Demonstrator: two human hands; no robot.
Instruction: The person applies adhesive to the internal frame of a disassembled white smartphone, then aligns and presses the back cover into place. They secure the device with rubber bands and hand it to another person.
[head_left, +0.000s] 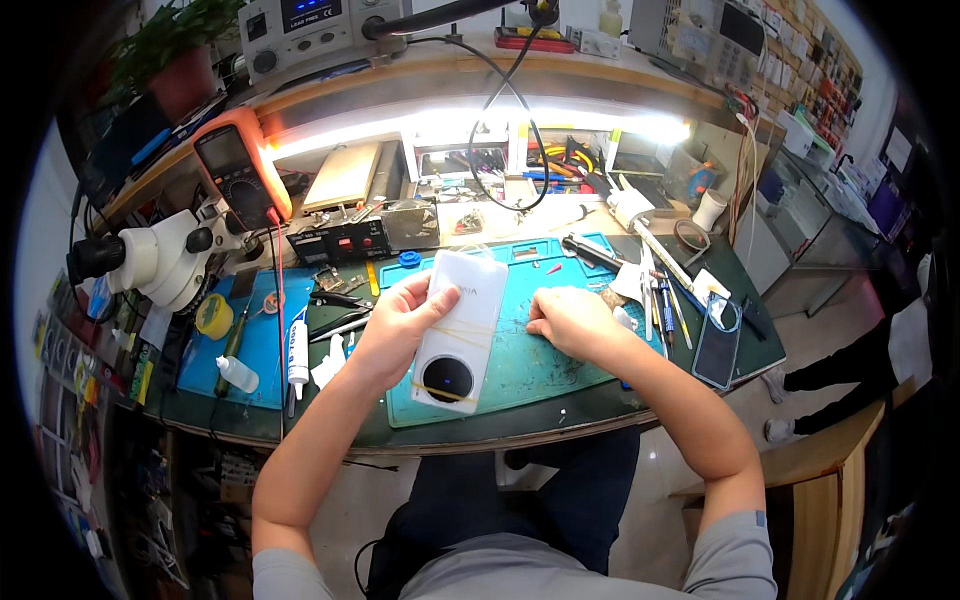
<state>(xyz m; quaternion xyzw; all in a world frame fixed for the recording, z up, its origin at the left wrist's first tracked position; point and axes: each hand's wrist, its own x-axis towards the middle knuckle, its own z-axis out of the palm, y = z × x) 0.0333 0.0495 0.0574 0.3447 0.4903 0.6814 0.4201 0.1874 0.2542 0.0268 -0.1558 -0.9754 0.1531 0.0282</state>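
My left hand (410, 325) is closed around a white phone (465, 335), tilted with its back up and a large round black camera module at its lower end; thin yellow bands cross it. My right hand (560, 320) is curled over the cyan repair mat (530, 380), a short way right of the phone; whether its fingers hold anything small is hidden. Pens and tweezers (665, 305) and a dark phone-shaped piece (718, 350) lie to its right.
A microscope (160, 262), orange multimeter (240, 165), glue tube (298, 355) and pliers (335, 325) are at left. A shelf (640, 75) with a lamp strip spans the back; a cable loop hangs from above. Another person's legs (830, 380) show at right.
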